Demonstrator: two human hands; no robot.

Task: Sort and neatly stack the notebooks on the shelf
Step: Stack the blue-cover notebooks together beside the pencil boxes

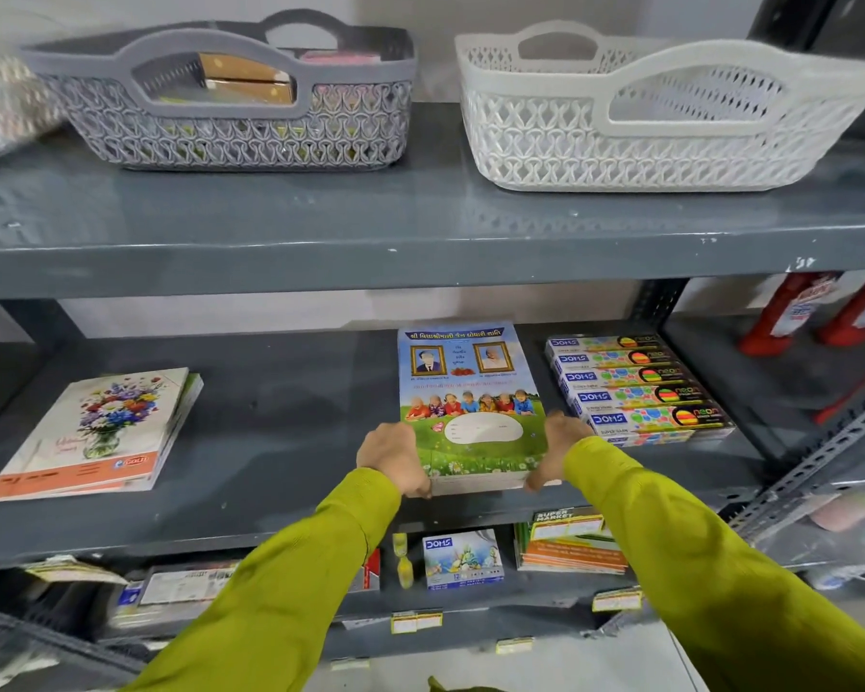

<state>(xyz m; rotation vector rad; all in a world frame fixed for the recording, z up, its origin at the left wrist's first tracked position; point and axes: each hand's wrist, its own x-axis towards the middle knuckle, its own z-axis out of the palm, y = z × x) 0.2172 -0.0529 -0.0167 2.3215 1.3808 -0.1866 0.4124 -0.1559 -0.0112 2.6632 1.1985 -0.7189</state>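
A stack of notebooks with a blue-and-green cover showing children on grass (465,392) lies on the middle grey shelf (280,422). My left hand (393,459) grips its near left edge and my right hand (560,449) grips its near right edge. Both arms wear yellow-green sleeves. A second stack of notebooks with a flower-vase cover (96,434) lies at the left of the same shelf, slightly fanned and apart from my hands.
Stacked pencil boxes (635,387) sit right of the held stack, close to my right hand. The upper shelf carries a grey basket (231,137) and a white basket (645,142). Small boxes (463,559) and booklets (570,546) fill the lower shelf. Red bottles (790,312) stand far right.
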